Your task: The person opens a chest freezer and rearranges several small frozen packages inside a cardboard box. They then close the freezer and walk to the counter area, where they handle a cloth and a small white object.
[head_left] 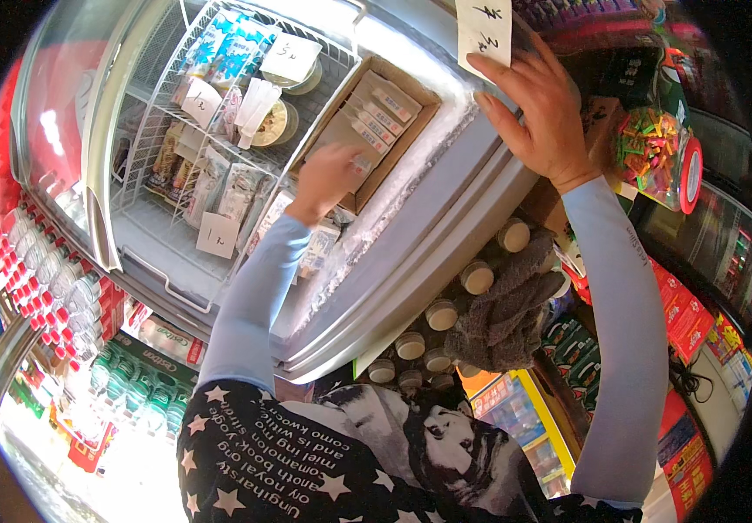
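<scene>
My left hand, blurred, reaches into a cardboard box inside an open chest freezer. Its fingers are at a small wrapped item; whether they grip it is unclear. Several similar wrapped packs lie in the box's upper part. At the freezer's right edge, my right hand has its thumb and fingertips on the lower end of a white paper price card with handwriting. Left of the box, a white wire basket holds blue-and-white packets, tubs and other wrapped packs with paper price cards.
Frost lines the freezer's inner wall. A jar of colourful wrapped sweets stands right of my right hand. Capped bottles and a dark knitted cloth are beside the freezer. Red-capped bottles stand at the left.
</scene>
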The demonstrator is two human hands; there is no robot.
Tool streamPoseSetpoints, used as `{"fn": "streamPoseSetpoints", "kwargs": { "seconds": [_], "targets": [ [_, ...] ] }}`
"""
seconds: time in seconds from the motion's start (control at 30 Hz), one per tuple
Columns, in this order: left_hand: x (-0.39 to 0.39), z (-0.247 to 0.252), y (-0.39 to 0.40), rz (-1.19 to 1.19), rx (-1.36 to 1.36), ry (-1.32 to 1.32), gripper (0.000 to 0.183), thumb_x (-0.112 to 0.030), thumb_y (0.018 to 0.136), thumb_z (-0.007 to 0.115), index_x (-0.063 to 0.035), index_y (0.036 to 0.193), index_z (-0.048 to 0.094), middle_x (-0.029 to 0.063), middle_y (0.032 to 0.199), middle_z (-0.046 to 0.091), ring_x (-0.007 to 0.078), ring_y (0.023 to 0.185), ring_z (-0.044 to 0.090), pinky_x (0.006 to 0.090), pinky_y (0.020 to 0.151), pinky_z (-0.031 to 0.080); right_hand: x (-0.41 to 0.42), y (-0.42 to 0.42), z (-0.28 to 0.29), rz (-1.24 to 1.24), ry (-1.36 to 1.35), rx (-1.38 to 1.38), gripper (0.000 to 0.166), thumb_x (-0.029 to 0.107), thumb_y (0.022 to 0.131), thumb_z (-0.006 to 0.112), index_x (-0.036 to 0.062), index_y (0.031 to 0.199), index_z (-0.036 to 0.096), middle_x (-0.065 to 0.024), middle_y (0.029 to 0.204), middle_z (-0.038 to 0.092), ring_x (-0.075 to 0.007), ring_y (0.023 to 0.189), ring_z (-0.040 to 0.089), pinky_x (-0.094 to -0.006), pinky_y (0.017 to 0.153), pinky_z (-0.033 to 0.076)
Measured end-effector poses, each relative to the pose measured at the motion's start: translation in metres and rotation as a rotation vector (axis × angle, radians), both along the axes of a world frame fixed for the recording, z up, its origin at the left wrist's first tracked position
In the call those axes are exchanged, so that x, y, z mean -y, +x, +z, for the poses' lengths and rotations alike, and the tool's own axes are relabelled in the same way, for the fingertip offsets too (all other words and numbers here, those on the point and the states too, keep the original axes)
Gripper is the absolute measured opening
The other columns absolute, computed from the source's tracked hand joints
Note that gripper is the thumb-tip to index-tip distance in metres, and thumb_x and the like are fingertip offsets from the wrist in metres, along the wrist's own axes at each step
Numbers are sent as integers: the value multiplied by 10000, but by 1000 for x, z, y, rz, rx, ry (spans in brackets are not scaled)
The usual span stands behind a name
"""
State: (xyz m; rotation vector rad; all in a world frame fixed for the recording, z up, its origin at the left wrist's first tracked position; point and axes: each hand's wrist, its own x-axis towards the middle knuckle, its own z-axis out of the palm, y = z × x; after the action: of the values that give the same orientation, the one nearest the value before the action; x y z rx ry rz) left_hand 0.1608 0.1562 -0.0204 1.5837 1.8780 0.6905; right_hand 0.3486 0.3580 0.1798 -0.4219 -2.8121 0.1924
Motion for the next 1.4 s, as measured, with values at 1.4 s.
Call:
{"fn": "streamPoseSetpoints", "kwargs": {
  "seconds": [1.4],
  "targets": [
    [140,13,-56,260,-56,-71,391,-100,755,694,-30,1123,582,154,1053,615,308,1011,581,388,872,464,3,-1,0,-38,-84,-2,300,139,846,582,70,1135,627,-140,993,644,-305,924,584,-443,1047,330]
  ]
}}
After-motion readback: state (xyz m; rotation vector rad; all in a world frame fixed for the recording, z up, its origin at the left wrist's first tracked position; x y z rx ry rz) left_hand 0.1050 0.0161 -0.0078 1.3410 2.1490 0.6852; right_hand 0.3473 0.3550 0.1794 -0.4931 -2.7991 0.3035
